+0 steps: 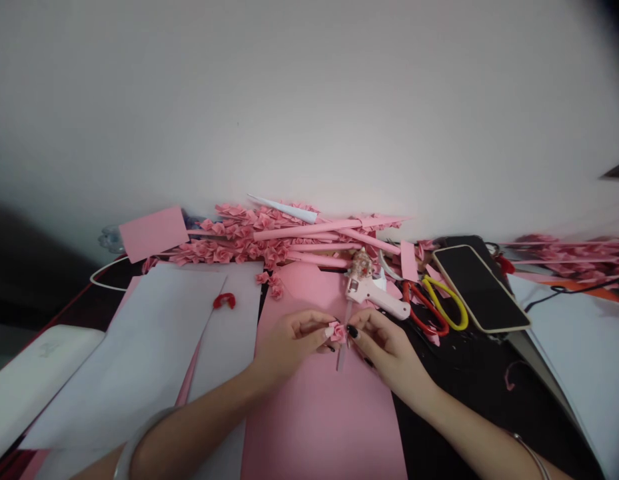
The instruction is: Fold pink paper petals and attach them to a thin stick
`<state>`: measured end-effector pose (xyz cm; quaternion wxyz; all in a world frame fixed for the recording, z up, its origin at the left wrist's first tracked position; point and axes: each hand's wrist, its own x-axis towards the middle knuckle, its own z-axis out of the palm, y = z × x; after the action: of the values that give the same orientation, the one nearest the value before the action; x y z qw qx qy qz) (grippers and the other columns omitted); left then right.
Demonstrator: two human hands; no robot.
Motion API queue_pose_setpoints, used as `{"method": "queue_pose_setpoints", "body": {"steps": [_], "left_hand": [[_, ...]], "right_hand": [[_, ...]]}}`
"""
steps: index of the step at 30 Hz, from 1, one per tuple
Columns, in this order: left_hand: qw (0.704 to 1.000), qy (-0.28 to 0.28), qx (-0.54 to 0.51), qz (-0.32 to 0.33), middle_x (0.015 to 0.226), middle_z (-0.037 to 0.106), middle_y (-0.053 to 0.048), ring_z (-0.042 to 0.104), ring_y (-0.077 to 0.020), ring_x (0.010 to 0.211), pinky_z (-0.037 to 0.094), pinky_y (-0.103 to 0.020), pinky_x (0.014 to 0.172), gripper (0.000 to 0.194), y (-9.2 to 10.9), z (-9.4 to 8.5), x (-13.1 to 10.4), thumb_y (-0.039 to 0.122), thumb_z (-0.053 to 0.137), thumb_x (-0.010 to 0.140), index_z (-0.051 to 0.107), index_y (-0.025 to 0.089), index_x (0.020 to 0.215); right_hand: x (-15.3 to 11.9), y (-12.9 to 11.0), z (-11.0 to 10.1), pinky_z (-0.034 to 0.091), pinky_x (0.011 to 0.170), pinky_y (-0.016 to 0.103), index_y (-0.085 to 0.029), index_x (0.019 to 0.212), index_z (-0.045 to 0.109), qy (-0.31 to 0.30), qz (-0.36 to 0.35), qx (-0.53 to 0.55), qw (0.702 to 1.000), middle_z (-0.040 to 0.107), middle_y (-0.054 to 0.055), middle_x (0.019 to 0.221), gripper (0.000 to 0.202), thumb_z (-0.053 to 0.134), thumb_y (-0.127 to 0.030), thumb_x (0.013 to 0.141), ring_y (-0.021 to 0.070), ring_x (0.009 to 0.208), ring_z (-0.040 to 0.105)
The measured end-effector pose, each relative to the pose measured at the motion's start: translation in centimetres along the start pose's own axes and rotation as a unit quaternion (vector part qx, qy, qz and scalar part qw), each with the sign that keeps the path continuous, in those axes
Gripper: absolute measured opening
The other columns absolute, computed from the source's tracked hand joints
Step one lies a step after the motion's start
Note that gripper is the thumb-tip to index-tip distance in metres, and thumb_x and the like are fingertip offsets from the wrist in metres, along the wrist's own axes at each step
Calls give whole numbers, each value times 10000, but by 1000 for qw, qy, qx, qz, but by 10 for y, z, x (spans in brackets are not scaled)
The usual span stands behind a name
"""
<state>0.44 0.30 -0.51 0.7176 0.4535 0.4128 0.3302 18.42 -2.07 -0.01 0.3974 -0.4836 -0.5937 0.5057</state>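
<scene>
A small pink paper flower (338, 333) is held between both hands above a large pink sheet (322, 413). My left hand (294, 343) pinches it from the left, fingers closed. From the right, the closed fingers of my right hand (384, 347) grip its edge. Just beyond lies a pale glue gun (376, 293), and a thin translucent stick (341, 357) shows below the flower. Several loose pink flowers (275, 287) rest at the sheet's far left corner.
Pink flower stems (259, 233) pile along the wall. Red scissors (425, 310), yellow scissors (452, 303) and a phone (482, 287) lie at right. White sheets (139, 333) and a white device (44, 373) occupy the left; more white paper (584, 353) is far right.
</scene>
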Motion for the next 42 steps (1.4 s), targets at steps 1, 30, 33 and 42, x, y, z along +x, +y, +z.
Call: {"method": "queue_pose_setpoints", "body": {"steps": [1, 30, 33, 42], "left_hand": [[1000, 4, -5, -4, 790, 695, -18, 645, -133, 758, 502, -249, 721, 187, 0, 0, 0, 291, 651, 757, 663, 170, 899], [999, -3, 49, 24, 893, 683, -54, 643, -165, 801, 520, -282, 717, 242, 1, 3, -3, 324, 572, 808, 633, 167, 982], [998, -5, 56, 21, 921, 680, -57, 642, -168, 812, 517, -292, 730, 260, 3, 4, -4, 322, 551, 819, 627, 174, 1018], [997, 4, 74, 35, 871, 685, -62, 642, -166, 767, 506, -281, 698, 234, 1, 3, -3, 304, 607, 781, 631, 155, 961]], "right_hand": [[0, 0, 0, 342, 503, 213, -181, 852, 515, 2, -9, 0, 1000, 485, -24, 682, 54, 511, -235, 852, 91, 557, 425], [0, -3, -1, 358, 527, 219, -172, 795, 553, 0, -18, -109, 994, 520, -9, 660, 101, 472, -186, 854, 109, 566, 445], [0, -3, -2, 371, 547, 227, -179, 799, 546, -3, -20, -112, 994, 531, -2, 684, 105, 469, -206, 864, 119, 589, 465], [1, -3, -3, 396, 596, 238, -175, 816, 529, -24, -35, -140, 989, 573, 17, 730, 131, 422, -183, 890, 131, 639, 510]]}}
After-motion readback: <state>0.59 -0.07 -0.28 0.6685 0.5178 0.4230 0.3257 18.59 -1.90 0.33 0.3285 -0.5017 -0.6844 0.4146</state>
